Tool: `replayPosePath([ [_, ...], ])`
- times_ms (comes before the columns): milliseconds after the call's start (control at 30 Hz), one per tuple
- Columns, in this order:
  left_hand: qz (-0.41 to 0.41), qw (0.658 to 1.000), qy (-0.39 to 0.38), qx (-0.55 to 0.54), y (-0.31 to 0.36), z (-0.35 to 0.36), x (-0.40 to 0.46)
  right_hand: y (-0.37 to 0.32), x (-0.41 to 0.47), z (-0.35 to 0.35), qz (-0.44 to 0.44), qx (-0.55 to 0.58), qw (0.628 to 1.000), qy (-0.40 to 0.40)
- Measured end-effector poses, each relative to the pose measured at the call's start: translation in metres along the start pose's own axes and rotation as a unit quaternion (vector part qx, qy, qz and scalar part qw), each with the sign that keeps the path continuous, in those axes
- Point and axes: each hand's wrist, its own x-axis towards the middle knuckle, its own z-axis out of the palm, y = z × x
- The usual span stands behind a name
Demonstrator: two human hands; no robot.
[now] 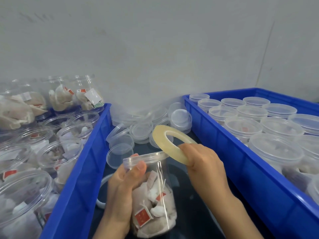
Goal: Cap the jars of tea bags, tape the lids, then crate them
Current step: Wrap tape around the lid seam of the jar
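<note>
Between the 2 blue crates, the capped jar (pixel 151 195) of tea bags is sitting tilted over the dark table (pixel 189 213). Left hand (pixel 124 183) is gripping the jar, fingers curled round its wall, thumb pressing on the lid (pixel 145 158) rim. Right hand (pixel 203 163) is pinching the tape roll (pixel 172 144), holding it tilted just right of the lid, roll edge touching the lid rim. Tape strip can't be resolved. Left of the jar, the left crate (pixel 82 169) is holding uncapped jars (pixel 60 152) with tea bags. Right of the jar, the right crate (pixel 241 161) is holding capped jars (pixel 276 128). Behind the jar, loose lids (pixel 141 130) are piling against the wall.
</note>
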Motion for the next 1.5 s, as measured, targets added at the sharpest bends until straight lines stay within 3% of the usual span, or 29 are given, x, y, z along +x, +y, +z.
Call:
replayPosePath([
  [167,0.024,0.999,-0.013,0.037,0.000,-0.001,-0.001,0.001,0.002,0.006,0.027,-0.027,0.998,-0.040],
  [333,0.001,0.995,-0.096,0.039,-0.002,-0.003,-0.001,0.001,0.001,0.019,0.066,-0.010,0.993,-0.096],
  [467,-0.034,0.982,-0.174,0.067,-0.004,-0.002,-0.005,-0.011,-0.005,0.019,0.120,0.058,0.988,-0.080],
  [567,-0.028,0.988,-0.123,0.087,-0.002,0.004,-0.003,-0.013,-0.008,0.015,0.143,0.084,0.984,-0.071],
  [733,0.074,0.983,0.001,0.167,-0.002,0.003,0.003,-0.018,-0.010,0.015,0.149,0.058,0.987,-0.031],
  [800,0.057,0.983,-0.009,0.174,0.000,0.001,0.001,-0.029,-0.010,0.014,0.139,0.054,0.989,0.005],
  [900,0.043,0.976,-0.041,0.211,0.003,0.003,-0.004,-0.034,-0.011,0.015,0.081,0.015,0.989,0.125],
  [1033,-0.061,0.982,-0.035,0.174,0.002,0.012,-0.008,-0.034,-0.011,0.014,0.051,-0.019,0.987,0.148],
  [1133,-0.090,0.985,0.009,0.150,0.003,0.010,-0.006,-0.030,-0.011,0.016,0.069,-0.011,0.991,0.117],
  [1233,0.007,0.984,0.064,0.166,0.004,0.009,-0.005,-0.025,-0.008,0.013,0.041,-0.025,0.994,0.099],
  [1333,0.082,0.978,0.068,0.178,0.003,0.009,-0.006,-0.021,-0.005,0.010,0.033,-0.032,0.997,0.067],
  [1433,0.152,0.962,0.086,0.210,-0.002,0.004,-0.005,-0.018,-0.001,0.010,0.035,0.033,0.992,-0.113],
  [1500,0.180,0.953,0.104,0.218,-0.003,0.001,-0.002,-0.010,-0.004,0.017,0.053,0.146,0.971,-0.181],
])
